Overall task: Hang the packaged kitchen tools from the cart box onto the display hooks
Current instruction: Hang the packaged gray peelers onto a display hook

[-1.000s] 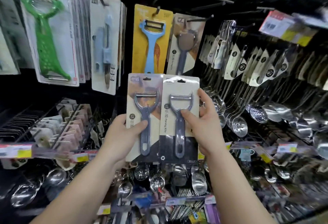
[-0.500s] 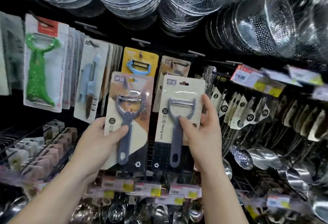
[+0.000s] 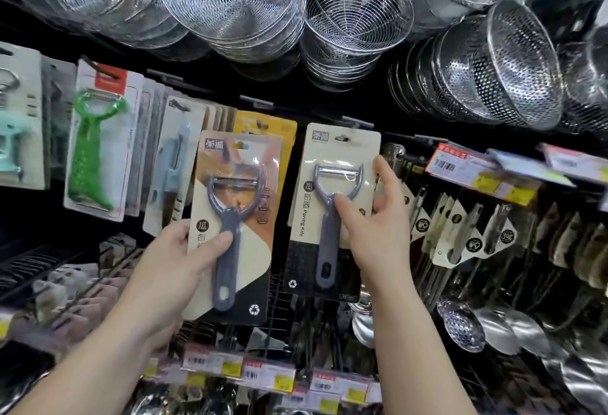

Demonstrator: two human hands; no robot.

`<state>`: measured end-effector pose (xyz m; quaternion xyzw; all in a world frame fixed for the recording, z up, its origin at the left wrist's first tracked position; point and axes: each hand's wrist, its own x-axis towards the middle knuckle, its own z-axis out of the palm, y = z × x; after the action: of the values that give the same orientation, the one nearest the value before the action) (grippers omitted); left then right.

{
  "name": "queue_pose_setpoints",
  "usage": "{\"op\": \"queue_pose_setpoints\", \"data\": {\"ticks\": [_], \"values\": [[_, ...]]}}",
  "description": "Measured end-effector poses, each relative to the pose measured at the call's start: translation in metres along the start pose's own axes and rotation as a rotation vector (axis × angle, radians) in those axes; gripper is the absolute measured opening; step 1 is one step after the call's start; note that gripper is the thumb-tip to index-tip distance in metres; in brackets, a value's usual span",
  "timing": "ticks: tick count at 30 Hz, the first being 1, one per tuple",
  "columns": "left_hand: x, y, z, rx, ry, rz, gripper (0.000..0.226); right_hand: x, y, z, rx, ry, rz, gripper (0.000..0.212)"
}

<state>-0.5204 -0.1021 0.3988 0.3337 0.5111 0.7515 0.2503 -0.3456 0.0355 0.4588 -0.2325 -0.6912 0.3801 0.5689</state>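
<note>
Peelers, carded, two units: since a second ago you have raised both from chest level to the hook row and drawn them apart, so each now faces its own peg.

Wire strainer baskets [image 3: 237, 9] and perforated colanders [image 3: 513, 79] overhead: nested in stacks, nothing else inside them. No cart box in view.

Left peeler card [image 3: 235, 227]: tan and black backing, grey peeler. Your left hand [image 3: 171, 269] grips its lower left edge, thumb pressed on the handle, fingers curled behind. Its hang hole sits over the yellow card [image 3: 265, 125] already on the display, not visibly on a peg.

Right peeler card [image 3: 332, 210]: cream and black backing. Your right hand [image 3: 371, 220] pinches its right edge, thumb on the handle, fingers behind. Its hang slot is level with the display hook [image 3: 357, 122] above; you cannot tell whether the hook is through it.

Judgement: right card is nearest to hung; the left one seems to want a matching peg, as the one behind it carries different stock.

Price tags [image 3: 480, 171]: clipped along the rails.
</note>
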Motion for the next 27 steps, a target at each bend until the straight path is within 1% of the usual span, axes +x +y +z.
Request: {"op": "queue_pose_setpoints", "data": {"ticks": [2,3,6,9,13,15,20,24,27], "values": [[-0.002,0.001,0.001,0.005,-0.005,0.002,0.047,0.002,0.003,0.0,0.015,-0.001,0.009,0.074],[-0.002,0.001,0.002,0.006,-0.004,0.0,0.048,0.002,0.004,0.0,0.019,-0.004,0.013,0.074],[-0.001,-0.002,0.004,-0.011,0.009,0.005,0.036,0.004,0.008,0.001,0.012,-0.001,0.016,0.074],[-0.002,-0.003,0.007,-0.005,0.0,0.004,0.037,0.006,0.01,0.0,0.024,0.003,0.024,0.074],[0.0,-0.006,0.008,-0.004,0.011,-0.002,0.013,0.006,0.011,-0.002,0.038,0.021,0.025,0.075],[0.0,-0.006,0.008,0.0,0.012,-0.004,0.009,0.008,0.012,0.0,0.036,0.035,0.024,0.074],[0.001,-0.007,0.011,0.029,0.019,-0.019,0.008,0.015,0.019,0.004,0.003,0.031,0.046,0.074],[0.006,-0.009,0.008,0.045,0.058,-0.033,0.011,0.027,0.031,0.011,-0.116,0.045,0.049,0.072],[0.009,-0.01,0.007,0.052,0.07,-0.04,0.015,0.04,0.042,0.017,-0.152,0.066,0.057,0.072]]}}
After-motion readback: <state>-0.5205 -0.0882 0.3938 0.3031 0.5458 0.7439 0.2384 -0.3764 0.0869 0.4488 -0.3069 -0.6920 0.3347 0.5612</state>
